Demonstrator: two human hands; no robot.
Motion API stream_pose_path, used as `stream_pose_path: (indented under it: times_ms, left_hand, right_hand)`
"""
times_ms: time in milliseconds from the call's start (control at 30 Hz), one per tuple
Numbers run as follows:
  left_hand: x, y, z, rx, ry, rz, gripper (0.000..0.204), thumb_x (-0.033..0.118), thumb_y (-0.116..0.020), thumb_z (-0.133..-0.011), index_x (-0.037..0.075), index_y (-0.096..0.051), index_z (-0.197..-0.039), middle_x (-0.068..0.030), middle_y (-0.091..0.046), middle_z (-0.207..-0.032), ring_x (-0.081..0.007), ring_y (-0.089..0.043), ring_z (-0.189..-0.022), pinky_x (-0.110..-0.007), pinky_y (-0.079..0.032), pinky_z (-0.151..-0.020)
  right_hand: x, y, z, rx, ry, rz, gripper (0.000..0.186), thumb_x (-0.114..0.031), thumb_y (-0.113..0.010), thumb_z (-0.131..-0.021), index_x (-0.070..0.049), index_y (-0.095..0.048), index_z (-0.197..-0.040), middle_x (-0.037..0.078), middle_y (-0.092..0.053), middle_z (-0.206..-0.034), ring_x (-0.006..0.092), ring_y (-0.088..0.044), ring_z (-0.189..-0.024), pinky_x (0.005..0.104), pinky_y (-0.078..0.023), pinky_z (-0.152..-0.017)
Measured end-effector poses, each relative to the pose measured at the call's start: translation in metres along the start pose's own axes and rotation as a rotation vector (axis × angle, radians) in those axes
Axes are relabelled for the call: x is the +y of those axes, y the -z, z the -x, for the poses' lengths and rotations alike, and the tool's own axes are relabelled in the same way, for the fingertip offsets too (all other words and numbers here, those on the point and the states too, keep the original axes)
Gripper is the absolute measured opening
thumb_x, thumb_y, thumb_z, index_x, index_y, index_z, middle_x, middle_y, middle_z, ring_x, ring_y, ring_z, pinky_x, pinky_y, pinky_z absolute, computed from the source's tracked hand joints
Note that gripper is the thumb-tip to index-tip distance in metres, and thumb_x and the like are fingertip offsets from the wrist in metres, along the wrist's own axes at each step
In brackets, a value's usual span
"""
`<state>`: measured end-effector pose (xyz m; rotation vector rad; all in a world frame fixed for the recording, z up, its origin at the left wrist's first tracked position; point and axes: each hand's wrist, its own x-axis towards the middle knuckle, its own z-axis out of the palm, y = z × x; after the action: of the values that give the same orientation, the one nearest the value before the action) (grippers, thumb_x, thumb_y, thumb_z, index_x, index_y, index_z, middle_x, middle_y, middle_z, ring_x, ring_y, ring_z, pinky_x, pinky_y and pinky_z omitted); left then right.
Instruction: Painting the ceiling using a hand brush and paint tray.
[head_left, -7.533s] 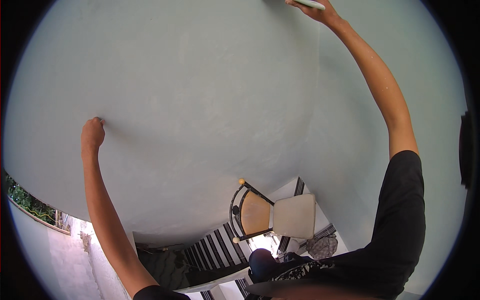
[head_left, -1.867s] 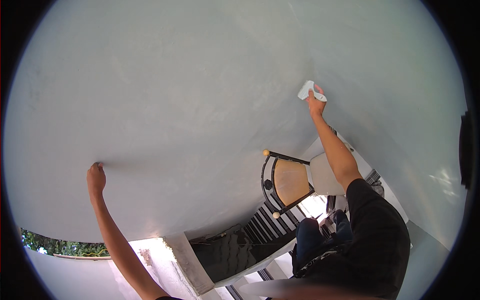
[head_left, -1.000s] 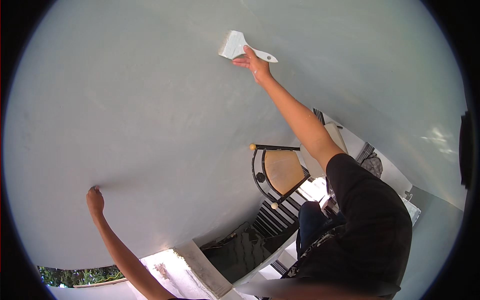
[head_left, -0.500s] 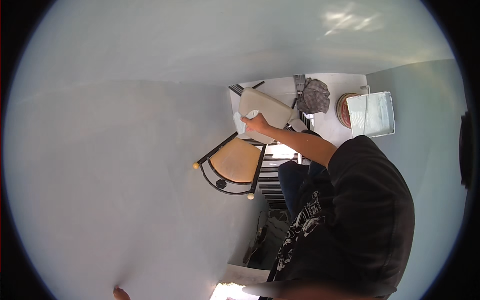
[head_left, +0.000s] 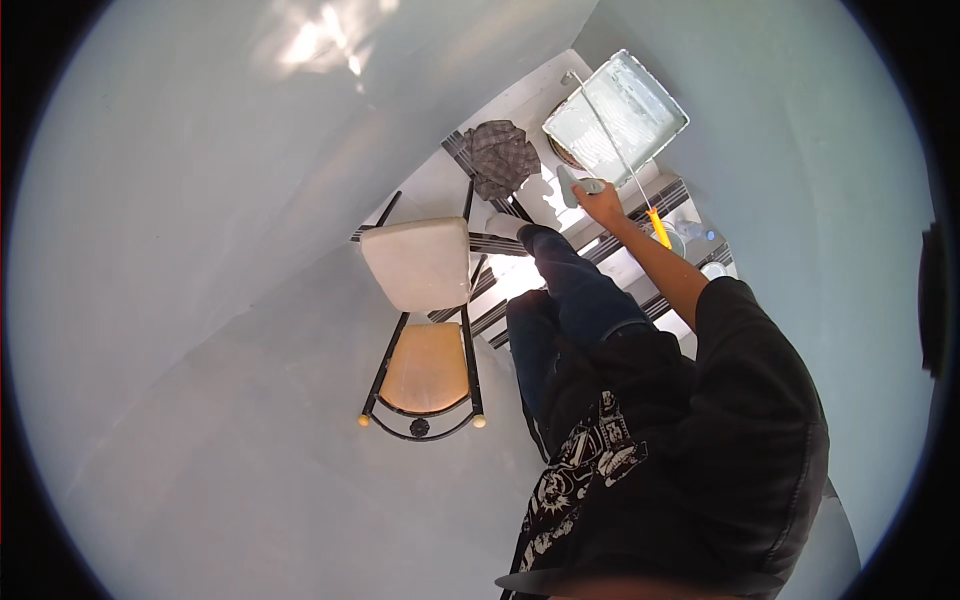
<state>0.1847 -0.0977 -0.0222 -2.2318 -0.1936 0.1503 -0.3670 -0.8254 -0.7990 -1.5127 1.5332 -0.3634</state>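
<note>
While the right hand [head_left: 602, 205] is gripping a white paintbrush [head_left: 568, 187], fingers closed on its handle, the brush is hanging just beside the near edge of the paint tray [head_left: 640, 112]; contact between them: cannot tell. A roller with a yellow handle [head_left: 659, 229] is lying across the tray, handle projecting near the right forearm. A round container [head_left: 563, 148] is showing partly beneath the tray. A checked grey cloth [head_left: 502, 158] is lying between tray and chair [head_left: 415, 262]. Left hand: sitting outside the view, state cannot be told.

Single wide fisheye view from head height, facing steeply down, shirt [head_left: 740, 440] close, floor [head_left: 430, 192] farther off
</note>
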Motion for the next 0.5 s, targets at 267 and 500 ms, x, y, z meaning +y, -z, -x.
stream_pose_path:
  times_ms: [267,500]
  left_hand:
    - [0.072,0.002,-0.011,0.057,0.020,-0.077,0.064,0.054,-0.052,-0.084,0.011,-0.054,-0.133,-0.0216,-0.056,-0.128,-0.0409,-0.044,-0.128,-0.047,-0.041,-0.100]
    - [0.112,-0.038,-0.037,0.037,0.044,-0.137,0.066,0.054,-0.052,-0.084,0.011,-0.053,-0.134,-0.0212,-0.054,-0.130,-0.0403,-0.043,-0.128,-0.048,-0.041,-0.099]
  right_hand:
    - [0.069,0.036,-0.049,-0.004,0.275,0.620,0.025,-0.021,-0.059,-0.087,-0.002,-0.063,-0.103,0.022,-0.064,-0.091,0.0398,-0.062,-0.084,0.0476,-0.050,-0.077]
    - [0.104,-0.006,-0.093,0.203,0.024,0.832,0.023,-0.020,-0.062,-0.083,0.001,-0.059,-0.091,0.022,-0.063,-0.089,0.0401,-0.064,-0.084,0.0475,-0.052,-0.076]
